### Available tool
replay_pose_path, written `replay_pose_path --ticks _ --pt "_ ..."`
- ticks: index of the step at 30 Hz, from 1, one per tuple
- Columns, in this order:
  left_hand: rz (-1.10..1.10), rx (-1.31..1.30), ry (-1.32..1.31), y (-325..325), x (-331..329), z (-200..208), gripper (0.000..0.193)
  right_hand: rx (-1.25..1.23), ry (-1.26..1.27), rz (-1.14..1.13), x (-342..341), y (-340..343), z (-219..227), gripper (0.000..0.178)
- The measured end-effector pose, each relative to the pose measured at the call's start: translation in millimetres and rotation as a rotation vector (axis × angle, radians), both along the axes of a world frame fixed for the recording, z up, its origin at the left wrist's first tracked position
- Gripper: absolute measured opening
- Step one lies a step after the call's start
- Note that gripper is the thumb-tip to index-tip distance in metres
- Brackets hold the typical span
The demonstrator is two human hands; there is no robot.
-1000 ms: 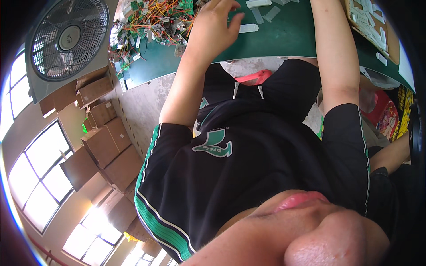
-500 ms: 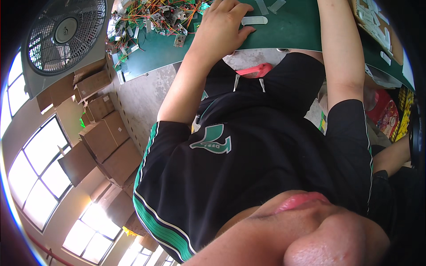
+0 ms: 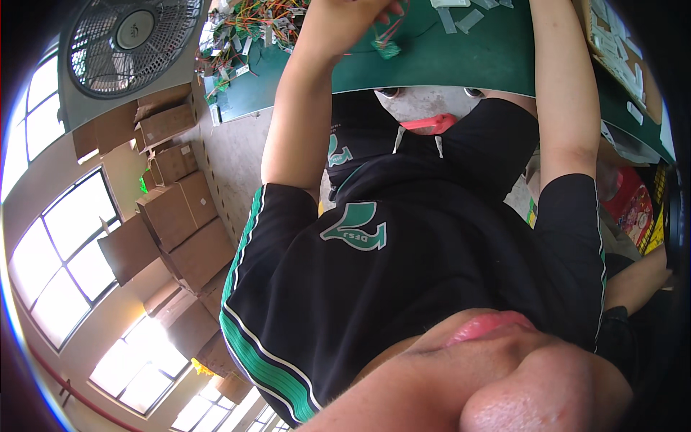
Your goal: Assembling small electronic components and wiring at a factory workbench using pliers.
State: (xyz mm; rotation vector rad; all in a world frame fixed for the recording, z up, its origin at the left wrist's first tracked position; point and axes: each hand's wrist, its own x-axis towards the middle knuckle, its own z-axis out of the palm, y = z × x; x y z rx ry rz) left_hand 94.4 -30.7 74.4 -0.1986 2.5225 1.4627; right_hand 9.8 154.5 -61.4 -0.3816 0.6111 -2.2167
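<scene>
My left hand [image 3: 349,23] is at the top edge, over the green table [image 3: 446,65], with part of it cut off by the frame. Its fingers are curled, and thin red wires run down from them. On these wires hangs a small green circuit board [image 3: 386,47], slightly blurred, above the table. To the left of that hand lies a tangled heap of wired circuit boards [image 3: 248,32]. Only my right forearm shows, reaching past the top edge; the hand itself is out of view. Between my arms, a white plastic piece [image 3: 445,3] and translucent strips [image 3: 470,21] lie on the table.
A cardboard tray [image 3: 651,93] with white plastic parts stands at the right. A grey box fan [image 3: 133,43] is at the far left, above stacked cardboard boxes [image 3: 176,209]. Another person's arm [image 3: 640,279] shows at the right. The table's near edge curves before my lap.
My left hand has moved up from beside the white plastic piece, and a green circuit board now dangles by its wires from the fingers. The whole view has shifted slightly.
</scene>
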Motion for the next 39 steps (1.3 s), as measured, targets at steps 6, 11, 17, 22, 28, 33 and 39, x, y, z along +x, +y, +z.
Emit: replay_pose_path --ticks 6,11,17,22,28,33,39 --pt "0.089 0.606 0.056 -8.7 -11.4 -3.0 0.04 0.006 0.042 -0.054 -15.5 14.0 6.0 0.054" --pt "-0.023 0.863 0.063 -22.2 -21.7 -3.1 0.04 0.012 0.077 -0.093 -30.4 29.3 9.8 0.054" --pt "0.028 0.698 0.092 -21.3 -39.4 33.7 0.039 -0.009 0.222 -0.146 -88.2 39.8 54.9 0.055" --pt "-0.026 0.743 0.203 -25.8 -81.4 62.8 0.034 -0.093 0.316 -0.008 -134.1 61.7 46.0 0.042" --pt "0.108 0.569 0.254 -40.0 -129.1 153.5 0.032 -0.126 0.237 0.009 -131.2 55.4 57.7 0.04" --pt "0.051 0.72 0.372 -77.6 -211.9 169.1 0.032 -0.128 0.234 0.006 -133.3 58.0 57.0 0.04" --pt "0.105 0.46 0.421 -110.6 -258.5 189.1 0.029 -0.128 0.24 0.03 -133.3 51.1 61.7 0.039"
